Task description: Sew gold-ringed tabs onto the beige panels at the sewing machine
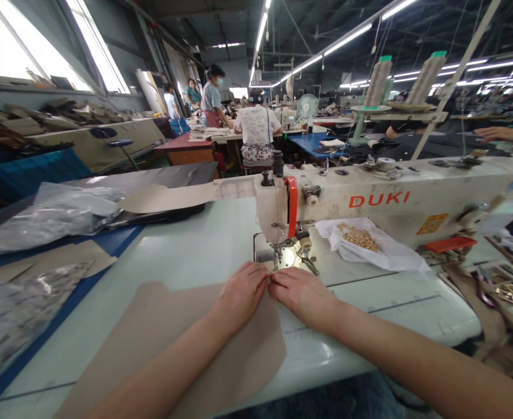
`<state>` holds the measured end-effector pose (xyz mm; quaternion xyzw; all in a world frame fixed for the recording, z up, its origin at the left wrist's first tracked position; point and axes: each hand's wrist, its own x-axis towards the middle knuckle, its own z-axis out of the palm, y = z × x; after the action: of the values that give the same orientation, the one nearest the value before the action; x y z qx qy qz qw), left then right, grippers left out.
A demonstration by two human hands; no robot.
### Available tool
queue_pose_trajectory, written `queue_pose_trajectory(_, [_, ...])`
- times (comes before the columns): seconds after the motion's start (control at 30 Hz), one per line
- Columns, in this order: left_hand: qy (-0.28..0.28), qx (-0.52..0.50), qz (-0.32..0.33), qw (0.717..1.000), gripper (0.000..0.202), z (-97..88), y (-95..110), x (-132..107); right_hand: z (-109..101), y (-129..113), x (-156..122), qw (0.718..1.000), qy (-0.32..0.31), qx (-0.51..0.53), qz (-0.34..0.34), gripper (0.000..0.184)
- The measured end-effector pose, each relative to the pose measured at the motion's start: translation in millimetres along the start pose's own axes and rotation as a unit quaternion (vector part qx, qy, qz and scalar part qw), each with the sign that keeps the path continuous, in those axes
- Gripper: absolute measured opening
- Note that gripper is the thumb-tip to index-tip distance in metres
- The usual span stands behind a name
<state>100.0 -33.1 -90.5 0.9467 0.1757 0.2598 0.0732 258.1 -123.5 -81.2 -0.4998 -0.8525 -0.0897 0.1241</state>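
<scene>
A large beige fabric piece (173, 331) lies on the pale green table of the sewing machine (274, 203), its upper right edge close below the needle area. My left hand (244, 291) rests over that edge, fingers closed on the material. Right beside it, my right hand (302, 295) has its fingers pinched together at the piece's corner, the two hands' fingertips touching. Whatever lies under the fingertips is hidden. The machine's lamp lights the bright needle plate (288, 256) just beyond the hands.
A white cloth (396, 261) with small gold metal parts (359, 237) sits under the machine arm. Plastic-wrapped bundles (64, 215) and beige pieces (164, 199) lie left. Thread cones (377, 81) stand behind the machine. At right, a tray holds gold rings (508, 292). Several people work farther back.
</scene>
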Motion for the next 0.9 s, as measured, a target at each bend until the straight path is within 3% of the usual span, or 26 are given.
queue_pose_trajectory(0.2, [0.010,-0.003,-0.004,1.000,0.016,-0.3,2,2,-3,3,1,1.000,-0.016,-0.007,-0.002,0.008])
queue_pose_trajectory(0.43, [0.018,-0.004,0.013,1.000,0.015,10.5,-2,23,-7,23,-1,0.999,-0.029,-0.026,0.004,0.009])
queue_pose_trajectory(0.9, [0.040,-0.021,0.027,0.999,0.017,21.2,-16,33,-1,34,-1,0.999,0.009,0.020,0.038,0.012])
